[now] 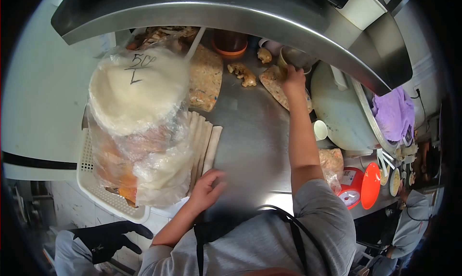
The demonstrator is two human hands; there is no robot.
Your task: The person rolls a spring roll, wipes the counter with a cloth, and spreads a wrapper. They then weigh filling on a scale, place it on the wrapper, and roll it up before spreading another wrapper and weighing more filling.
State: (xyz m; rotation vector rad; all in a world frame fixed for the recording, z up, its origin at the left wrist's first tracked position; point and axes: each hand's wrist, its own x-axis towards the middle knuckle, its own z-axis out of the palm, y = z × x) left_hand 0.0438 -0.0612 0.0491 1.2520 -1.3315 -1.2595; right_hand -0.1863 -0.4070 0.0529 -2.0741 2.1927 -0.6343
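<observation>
Grey cloth of the wearer's shirt (pixel 250 244), crossed by black straps (pixel 200 244), lies closest. Just beyond it, the left hand (pixel 208 188) is loosely curled, its fingers bent and a little apart with nothing pinched between them, near the close ends of a row of long, pale rolls (pixel 211 150). These lie side by side on the metal tabletop (pixel 250 131), beside a bulky clear bag (pixel 163 172). On top of that bag sits another plastic bag (pixel 137 90) of pale, round sheets, marked "50" over "L" in black. A white perforated basket (pixel 98 191) shows under the bulky bag's outer edge. At lower left, another person's black-gloved hand (pixel 113 237) has its fingers spread.

To the right, a red scale (pixel 351 183) stands next to a red dish (pixel 370 185), with a pale cup (pixel 320 130) farther up, near a large metal vessel (pixel 341 107).

Farther away, the right hand (pixel 292 78) reaches to the rim of a container (pixel 297 58), its fingers drawn close together; whether they grip it cannot be told. Beneath and beside that hand lies a bag of speckled food (pixel 275 85). Two knobbly brown pieces (pixel 243 74) lie left of it, and beyond stands a dark container with an orange rim (pixel 230 42).
</observation>
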